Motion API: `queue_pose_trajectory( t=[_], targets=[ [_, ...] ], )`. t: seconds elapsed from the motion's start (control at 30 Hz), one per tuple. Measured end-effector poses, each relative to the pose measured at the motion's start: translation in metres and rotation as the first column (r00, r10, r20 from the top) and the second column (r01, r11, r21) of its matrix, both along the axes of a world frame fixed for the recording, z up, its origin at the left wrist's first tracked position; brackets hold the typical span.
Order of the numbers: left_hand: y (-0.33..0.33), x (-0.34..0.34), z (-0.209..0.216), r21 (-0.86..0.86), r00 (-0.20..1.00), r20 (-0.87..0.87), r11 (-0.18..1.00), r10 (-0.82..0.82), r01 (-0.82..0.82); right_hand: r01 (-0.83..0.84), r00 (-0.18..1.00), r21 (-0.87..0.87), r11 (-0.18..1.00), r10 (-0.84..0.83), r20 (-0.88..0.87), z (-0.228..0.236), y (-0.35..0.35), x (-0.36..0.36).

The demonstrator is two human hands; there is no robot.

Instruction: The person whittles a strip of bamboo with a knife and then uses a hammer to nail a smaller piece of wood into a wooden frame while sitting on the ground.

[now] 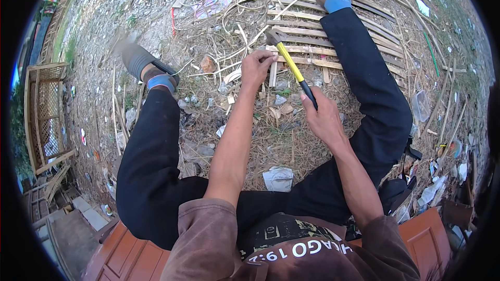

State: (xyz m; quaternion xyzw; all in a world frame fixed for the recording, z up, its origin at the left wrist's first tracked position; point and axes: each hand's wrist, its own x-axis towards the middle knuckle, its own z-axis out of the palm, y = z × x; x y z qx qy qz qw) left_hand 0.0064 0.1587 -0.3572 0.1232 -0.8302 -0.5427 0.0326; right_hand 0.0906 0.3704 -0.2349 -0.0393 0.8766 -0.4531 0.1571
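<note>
We've got the right hand (324, 117) with fingers wrapped around the black grip of the yellow-handled hammer (289, 63), its head raised over the bamboo slat panel (333, 47) on the ground. Left hand (256, 67) fingers pinch down at the panel's near edge; what they hold, we cannot tell.

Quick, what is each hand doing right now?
Left hand: closed, pinching something small against the bamboo-slat panel.
Right hand: closed around the yellow-handled hammer.
</note>
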Motion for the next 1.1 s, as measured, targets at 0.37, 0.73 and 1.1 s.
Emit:
queue_pose_trajectory(
  t=[0.37,0.73,1.1],
  targets=[
    [0.001,0.003,0.002,-0.019,1.000,-0.026,1.000,-0.008,0.008,0.014,1.000,-0.026,1.000,-0.014,-0.009,0.001,0.000,-0.001],
    [0.010,-0.001,0.007,-0.022,1.000,0.029,1.000,-0.011,0.012,0.043,0.997,-0.027,0.999,-0.044,-0.066,0.005,0.003,-0.001],
    [0.000,0.005,0.008,0.028,0.999,0.016,0.999,-0.040,0.039,0.016,0.999,0.008,1.000,-0.016,-0.044,0.001,0.001,-0.006]
  ],
)
